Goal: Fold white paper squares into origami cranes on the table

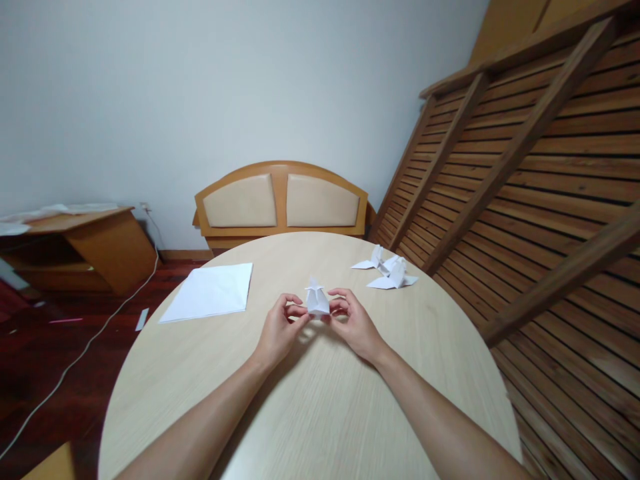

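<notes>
Between my two hands is a small folded white paper piece [317,301], with a narrow point sticking up at its top. My left hand [284,323] pinches its left lower corner between thumb and fingers. On the other side, my right hand [351,321] pinches the right lower corner in the same way. The piece is held just above the middle of the round table [320,413]. Farther back on the right, several folded white paper cranes [393,275] lie close together. A stack of white paper sheets [210,291] rests on the table's left side.
Behind the table stands a wooden headboard [281,200] with two cream panels. A slatted wooden frame [505,167] leans close along the right. At the left are a low wooden desk [110,247] and a white cable [90,340] across the dark floor.
</notes>
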A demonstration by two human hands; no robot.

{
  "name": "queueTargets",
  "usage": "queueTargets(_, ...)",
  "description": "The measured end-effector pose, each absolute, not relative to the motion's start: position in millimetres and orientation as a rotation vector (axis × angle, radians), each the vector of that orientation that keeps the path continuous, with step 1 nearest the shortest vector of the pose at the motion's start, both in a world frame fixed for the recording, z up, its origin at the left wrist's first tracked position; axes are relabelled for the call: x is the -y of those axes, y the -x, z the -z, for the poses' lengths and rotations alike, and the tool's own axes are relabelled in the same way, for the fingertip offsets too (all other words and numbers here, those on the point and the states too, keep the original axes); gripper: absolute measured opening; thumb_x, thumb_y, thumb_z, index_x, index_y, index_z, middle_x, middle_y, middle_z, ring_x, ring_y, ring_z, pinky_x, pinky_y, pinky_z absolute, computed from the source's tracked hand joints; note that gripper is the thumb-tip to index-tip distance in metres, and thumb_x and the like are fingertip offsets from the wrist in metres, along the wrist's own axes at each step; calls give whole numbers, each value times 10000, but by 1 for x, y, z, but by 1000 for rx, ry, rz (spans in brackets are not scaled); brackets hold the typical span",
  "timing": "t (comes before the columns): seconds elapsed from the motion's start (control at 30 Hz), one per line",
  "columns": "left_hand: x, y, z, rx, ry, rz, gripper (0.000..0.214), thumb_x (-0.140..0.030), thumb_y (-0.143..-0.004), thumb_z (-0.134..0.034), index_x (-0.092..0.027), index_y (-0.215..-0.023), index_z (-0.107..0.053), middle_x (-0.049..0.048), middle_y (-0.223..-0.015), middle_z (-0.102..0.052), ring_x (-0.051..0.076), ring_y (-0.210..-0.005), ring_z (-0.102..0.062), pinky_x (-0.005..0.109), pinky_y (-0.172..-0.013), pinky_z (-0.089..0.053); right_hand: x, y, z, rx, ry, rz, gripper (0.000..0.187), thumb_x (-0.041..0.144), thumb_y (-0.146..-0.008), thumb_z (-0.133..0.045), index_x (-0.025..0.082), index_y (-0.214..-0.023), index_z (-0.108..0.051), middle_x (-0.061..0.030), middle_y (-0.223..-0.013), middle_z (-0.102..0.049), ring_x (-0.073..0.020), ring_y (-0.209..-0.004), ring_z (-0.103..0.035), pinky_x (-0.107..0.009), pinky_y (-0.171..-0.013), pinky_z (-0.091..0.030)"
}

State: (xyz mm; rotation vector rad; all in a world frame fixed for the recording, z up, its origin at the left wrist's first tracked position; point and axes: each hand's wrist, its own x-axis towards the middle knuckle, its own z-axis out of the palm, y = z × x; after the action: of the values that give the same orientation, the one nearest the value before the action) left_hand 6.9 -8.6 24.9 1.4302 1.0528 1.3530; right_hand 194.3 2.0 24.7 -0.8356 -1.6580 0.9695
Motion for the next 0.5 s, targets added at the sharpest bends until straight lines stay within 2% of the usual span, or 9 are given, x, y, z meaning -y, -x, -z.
queueTargets(0.07, 9, -6, -25, -1108, -1514, -1357, 286, -287, -760, -711, -202, -938, -504, 12, -779, -717, 157, -706, -678, 216, -565, -444, -2, -195, -25, 1660, 869, -958, 437, 279, -812, -713, 229, -1183, -488, -5, -868, -685, -169, -804, -640, -313, -769, -469)
queueTargets(0.17, 10, -5, -25, -1134, -1644, -1381, 194, -273, -793, -666, -194, -904, -528, 29, -846, -710, 166, -781, -689, 216, -576, -452, -2, -195, -26, 1629, 894, -957, 347, 283, -795, -728, 226, -1064, -516, 18, -797, -663, -157, -729, -623, -284, -695, -465)
queueTargets(0.23, 11, -4, -25, -1150, -1713, -1389, 175, -272, -811, -649, -192, -932, -552, 38, -890, -709, 175, -835, -692, 215, -577, -456, -2, -194, -26, 1630, 861, -946, 286, 271, -798, -720, 223, -1015, -541, 11, -828, -667, -158, -760, -630, -284, -713, -476)
queueTargets(0.37, 13, -3, -27, -1178, -1810, -1369, 179, -262, -834, -623, -193, -999, -620, 43, -944, -722, 172, -864, -686, 217, -596, -471, 1, -194, -30, 1714, 831, -901, 258, 217, -814, -674, 209, -1069, -636, -31, -975, -693, -158, -820, -630, -302, -773, -496)
queueTargets(0.5, 14, -1, -30, -1174, -1829, -1353, 184, -269, -845, -610, -189, -992, -687, 45, -948, -741, 175, -861, -683, 225, -620, -487, 3, -195, -36, 1771, 847, -813, 239, 157, -803, -626, 199, -1027, -700, -40, -964, -714, -163, -824, -636, -309, -784, -501)
